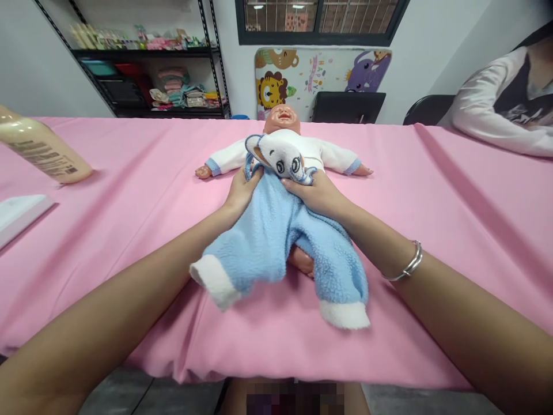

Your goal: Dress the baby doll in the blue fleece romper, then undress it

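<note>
A baby doll (283,119) lies on its back on the pink-covered table, arms spread, in a white long-sleeved top (332,152) with blue cuffs. Over its lower body I hold light-blue fleece overalls (270,225) with white leg cuffs and a white animal face on the bib. My left hand (243,193) grips their left upper edge. Opposite it, my right hand (319,193) is closed on the right upper edge, thumb on the front. Part of the doll's leg (301,260) shows between the trouser legs; the rest is covered.
A pump-type lotion bottle (47,153) and a white flat box (21,216) are at the left on the pink tablecloth (142,155). Behind the table stand a black shelf (142,53) and a dark chair back (349,107). Another person's sleeve (484,109) rests at the far right.
</note>
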